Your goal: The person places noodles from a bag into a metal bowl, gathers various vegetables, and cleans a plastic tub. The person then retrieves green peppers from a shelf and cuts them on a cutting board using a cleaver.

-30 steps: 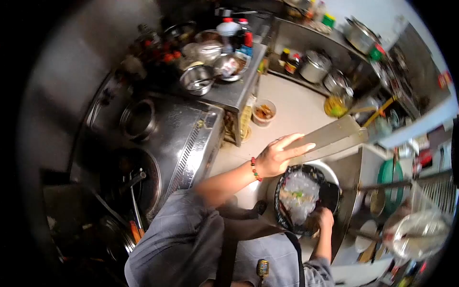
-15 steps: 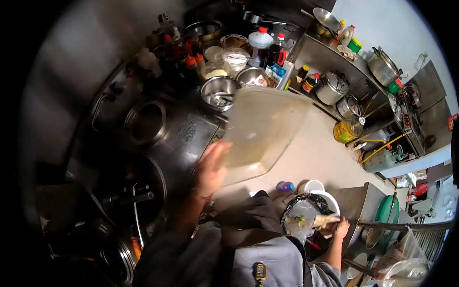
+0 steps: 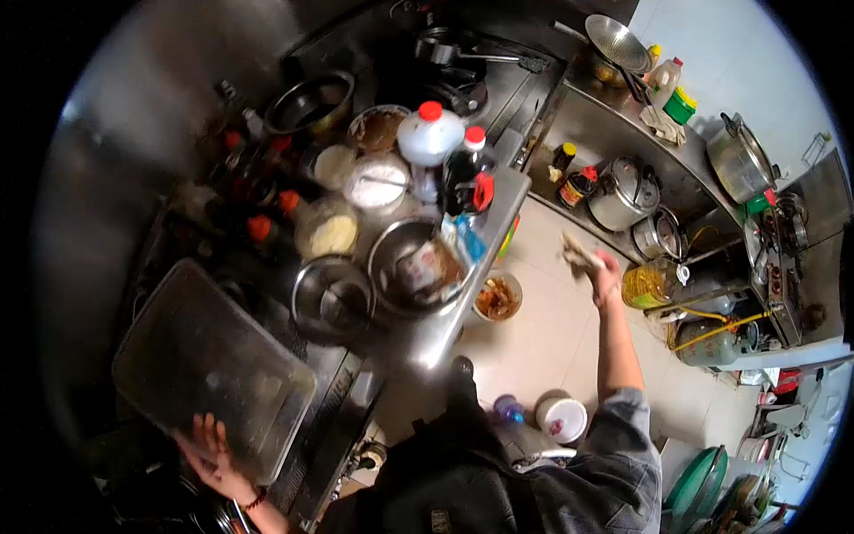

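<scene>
A clear plastic tub is tilted over the dark stovetop on the left. My left hand grips its near edge, the fingers spread along the wall and the thumb side partly hidden. Out to the right, above the tiled floor, my right hand is closed on a crumpled beige rag, slightly blurred. Steel bowls stand to the right of the tub: one bowl with a utensil in it and another holding a packet.
Seasoning bowls, a red-capped jug and a dark bottle crowd the counter, whose steel corner juts over the floor. A bowl of reddish food is below it. A white bucket stands near my legs. Shelves with a pressure cooker line the right.
The tub has moved left, from over the floor edge to above the stovetop, with my left hand. My right hand has swung up and away from the lined bin with the rag. The view has turned.
</scene>
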{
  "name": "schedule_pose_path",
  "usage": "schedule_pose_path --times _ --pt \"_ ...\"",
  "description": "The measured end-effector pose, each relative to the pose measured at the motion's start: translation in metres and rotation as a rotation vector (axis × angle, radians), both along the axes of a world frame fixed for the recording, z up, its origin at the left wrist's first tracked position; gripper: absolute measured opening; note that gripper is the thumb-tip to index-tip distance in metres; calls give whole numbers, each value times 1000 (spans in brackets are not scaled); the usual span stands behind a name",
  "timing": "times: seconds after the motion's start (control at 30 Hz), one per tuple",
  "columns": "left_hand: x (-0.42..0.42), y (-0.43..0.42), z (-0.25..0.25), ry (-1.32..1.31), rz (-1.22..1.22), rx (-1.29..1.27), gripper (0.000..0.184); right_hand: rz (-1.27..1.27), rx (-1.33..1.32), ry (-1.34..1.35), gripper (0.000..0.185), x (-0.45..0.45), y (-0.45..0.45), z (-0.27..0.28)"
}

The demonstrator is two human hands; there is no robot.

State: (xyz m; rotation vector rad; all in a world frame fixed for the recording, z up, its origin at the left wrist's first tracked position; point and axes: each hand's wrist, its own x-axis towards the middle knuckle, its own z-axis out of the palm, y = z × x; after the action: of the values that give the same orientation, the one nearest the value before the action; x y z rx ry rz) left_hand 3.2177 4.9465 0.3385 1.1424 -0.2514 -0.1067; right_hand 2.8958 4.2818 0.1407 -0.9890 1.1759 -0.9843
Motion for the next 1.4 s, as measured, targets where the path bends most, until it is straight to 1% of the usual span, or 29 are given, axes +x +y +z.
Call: schedule_pose_path --times 0.03,0.07,0.1,0.17,0.2,0.27,0.3,0.37,0.43,0.5,0.57,0.63,0.7,0.77,0.8,0.9,0.93,0.97,1.03,1.07,1.1,1.13,1.17,1.2,1.23,1.27,1.3,1.37,1.4 --pt "-6 -22 15 -33 19 19 70 80 -71 -14 29 32 -42 -3" --pt "-2 -31 15 -113 157 327 71 89 -183 -58 28 73 -69 13" --pt "-6 -42 18 -202 199 380 75 104 -290 -101 26 110 -89 29" --pt "-10 -51 22 -283 267 451 79 191 -271 -141 24 166 -147 32" --pt "-9 -42 22 -199 223 494 63 211 -235 -172 24 192 -156 46" --pt "-21 -49 27 -113 204 547 50 263 -187 -162 27 234 -172 54" --pt "-27 -70 31 -204 276 604 60 257 -167 -81 23 247 -176 48" --pt "-32 -101 38 -394 402 712 82 200 -326 478 18 256 -171 27" --pt "-31 -95 44 -203 371 656 83 243 -201 350 24 243 -185 -53" --pt "-34 -123 51 -320 444 582 80 249 -148 278 24 210 -132 -35" --pt "-22 -86 35 -376 436 688 78 203 -148 237 22 163 -116 -86" --pt "-20 -83 37 -309 367 558 76 131 -16 9 16 103 -71 -107" --pt "-15 -84 37 -338 315 503 71 172 113 117 14 32 -25 -136" --pt "-2 -87 29 -480 275 533 67 183 16 94 11 -46 40 -176" --pt "7 -78 18 -340 231 292 81 185 57 185 10 -90 77 -189" --pt "8 -86 20 -451 119 314 94 116 323 559 20 -159 187 -171" --pt "10 -86 17 -429 69 290 101 235 153 791 26 -205 225 -213" --pt "18 -76 6 -482 -70 229 88 185 289 781 26 -182 274 -130" --pt "30 -74 -9 -238 -519 -319 69 316 38 939 24 -234 359 -211" --pt "34 -72 -15 -330 -562 -166 59 363 -95 1022 25 -260 400 -247" --pt "23 -86 -13 -316 -668 -195 59 121 -146 982 26 -235 451 -190" --pt "2 -98 -7 -285 -621 -156 63 252 131 1050 29 -225 477 -175" --pt "-14 -109 -1 -258 -552 -106 67 337 104 1056 27 -218 510 -153" --pt "-23 -121 -7 -620 -625 80 56 433 144 1064 27 -212 543 -137" --pt "-31 -127 -13 -420 -750 -175 55 531 182 1068 27 -207 586 -129" --pt "-37 -137 -16 -392 -993 -432 59 585 58 1067 28 -220 625 -137" --pt "-70 -145 -8 -408 -930 -323 68 653 -67 1053 30 -219 655 -120" --pt "-104 -163 -12 -477 -1091 -402 75 635 276 1076 34 -210 697 -45" --pt "-125 -168 -13 -466 -1127 -428 73 439 211 1098 30 -215 723 -48"
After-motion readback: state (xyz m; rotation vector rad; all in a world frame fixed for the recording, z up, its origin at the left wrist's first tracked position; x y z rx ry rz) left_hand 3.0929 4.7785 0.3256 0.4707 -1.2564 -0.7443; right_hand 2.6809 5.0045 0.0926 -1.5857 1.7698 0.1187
